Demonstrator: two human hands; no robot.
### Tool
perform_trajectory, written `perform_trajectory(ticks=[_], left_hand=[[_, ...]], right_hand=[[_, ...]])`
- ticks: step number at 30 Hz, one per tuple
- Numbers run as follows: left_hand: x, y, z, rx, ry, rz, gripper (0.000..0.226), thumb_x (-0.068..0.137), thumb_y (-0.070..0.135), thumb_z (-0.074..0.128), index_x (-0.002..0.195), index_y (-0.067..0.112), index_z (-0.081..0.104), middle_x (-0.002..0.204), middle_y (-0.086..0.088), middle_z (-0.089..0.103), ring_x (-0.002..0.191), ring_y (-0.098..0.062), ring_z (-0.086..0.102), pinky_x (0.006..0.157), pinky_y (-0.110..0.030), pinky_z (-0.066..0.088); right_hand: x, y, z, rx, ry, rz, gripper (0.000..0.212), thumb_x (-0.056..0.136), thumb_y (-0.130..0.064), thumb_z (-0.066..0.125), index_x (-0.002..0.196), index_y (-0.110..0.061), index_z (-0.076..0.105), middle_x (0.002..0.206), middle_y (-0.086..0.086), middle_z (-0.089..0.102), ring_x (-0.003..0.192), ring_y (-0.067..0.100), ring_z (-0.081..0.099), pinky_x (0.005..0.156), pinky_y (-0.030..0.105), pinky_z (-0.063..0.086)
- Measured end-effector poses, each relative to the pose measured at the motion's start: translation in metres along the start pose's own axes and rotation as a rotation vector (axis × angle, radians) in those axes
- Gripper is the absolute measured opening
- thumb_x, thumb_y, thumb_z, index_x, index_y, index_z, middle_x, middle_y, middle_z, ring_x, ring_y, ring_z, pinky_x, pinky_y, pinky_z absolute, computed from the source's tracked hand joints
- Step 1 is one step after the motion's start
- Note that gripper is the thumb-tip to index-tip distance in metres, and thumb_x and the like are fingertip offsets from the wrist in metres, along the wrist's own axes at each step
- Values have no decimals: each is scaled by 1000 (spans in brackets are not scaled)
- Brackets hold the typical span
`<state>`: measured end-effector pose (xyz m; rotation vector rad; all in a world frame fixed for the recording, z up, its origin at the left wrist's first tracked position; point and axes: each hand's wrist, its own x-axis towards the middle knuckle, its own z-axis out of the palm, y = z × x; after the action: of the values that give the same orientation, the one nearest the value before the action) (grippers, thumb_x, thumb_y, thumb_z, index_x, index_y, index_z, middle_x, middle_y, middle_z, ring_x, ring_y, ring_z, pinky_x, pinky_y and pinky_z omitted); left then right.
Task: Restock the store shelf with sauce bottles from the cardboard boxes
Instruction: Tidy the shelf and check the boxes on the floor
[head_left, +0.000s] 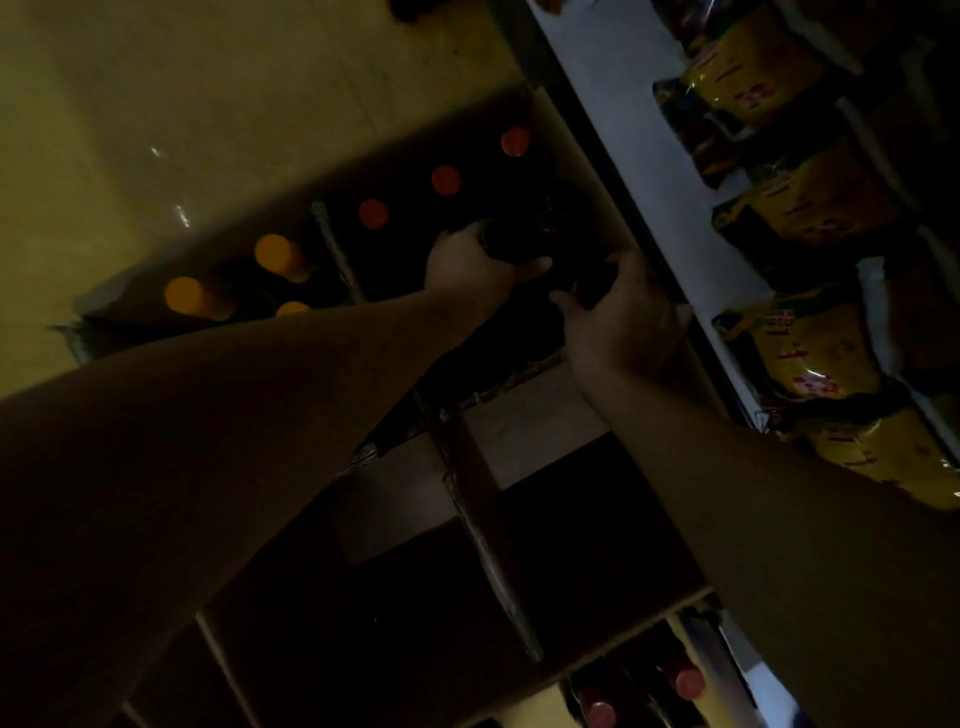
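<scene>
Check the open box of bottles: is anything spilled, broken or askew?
Nothing stands out. The red caps and orange caps in the cardboard box sit level, with no spill visible. The picture is dark and blurred, so small damage could be hidden.

Very dim, blurred, heavily shadowed

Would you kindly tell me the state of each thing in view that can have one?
Cardboard box: open.
Red-capped bottles: capped, upright in the box.
Orange-capped bottles: capped, upright in the box.
Dark bottle: gripped by the left hand, at the box.
Right hand: beside it, grip too dark to tell.
Yellow packets: stocked on the shelf.
</scene>
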<state>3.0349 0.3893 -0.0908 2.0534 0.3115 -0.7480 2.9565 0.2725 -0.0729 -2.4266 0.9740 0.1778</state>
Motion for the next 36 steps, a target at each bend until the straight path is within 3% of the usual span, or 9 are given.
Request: perform_trajectory(ticks=[5,10,14,17,21,24,28,31,36], left_hand=[[-6,-10,8,-173,74,-17,53,90,52,75,132,21,65,121,2,69,114,-18,66,96,-34,57],[-30,-5,-17,-219,79,-57,35,93,52,71,112,23,65,105,4,68,101,-18,67,81,-29,55],[-75,17,-52,-213,54,12,30,95,55,67,107,27,65,101,7,68,97,-16,68,79,-30,56],[-118,40,-84,-169,78,57,30,96,60,62,98,30,63,93,12,67,94,-15,67,77,-29,54],[-181,85,-132,-289,141,152,42,96,53,66,113,15,71,112,5,71,108,-17,64,92,-31,51],[-233,128,-175,-373,72,132,38,96,44,70,86,8,66,95,-4,68,91,-21,62,72,-26,47],[-316,191,-239,-384,14,242,30,84,43,82,78,16,69,78,-2,68,81,-23,65,83,-36,52],[-391,244,-286,-322,-4,384,42,87,39,79,61,8,65,61,-4,65,59,-18,62,75,-34,50],[-532,344,-342,-291,-43,590,52,88,40,79,51,8,61,54,-10,61,57,-25,61,81,-44,58]], right_hand=[[-1,-1,9,105,55,49,39,86,-44,79,118,-25,67,121,1,70,125,23,53,105,38,28],[-18,-6,-21,304,-39,32,33,85,-32,83,114,-24,70,114,2,72,113,27,63,97,46,54],[-42,-29,-70,310,-33,-50,38,91,-25,78,126,-15,66,123,11,69,119,30,61,89,25,44],[-65,-48,-110,347,25,-68,43,93,-20,76,132,-9,59,126,14,66,121,30,59,89,25,43],[-110,-84,-172,496,154,-101,47,93,-11,73,135,-4,53,127,12,63,119,21,58,101,27,47],[-146,-120,-227,654,285,-114,43,98,-6,64,137,-2,47,116,2,57,109,12,53,82,5,42],[-199,-177,-316,778,392,-122,36,105,-16,53,137,-6,41,97,-10,47,88,9,51,68,9,37],[-246,-221,-399,826,436,-164,32,105,-22,54,133,-10,43,104,-5,50,93,11,51,72,12,33],[-328,-273,-546,799,537,-271,24,102,-37,60,104,-18,44,86,-13,50,79,8,54,81,30,47]])
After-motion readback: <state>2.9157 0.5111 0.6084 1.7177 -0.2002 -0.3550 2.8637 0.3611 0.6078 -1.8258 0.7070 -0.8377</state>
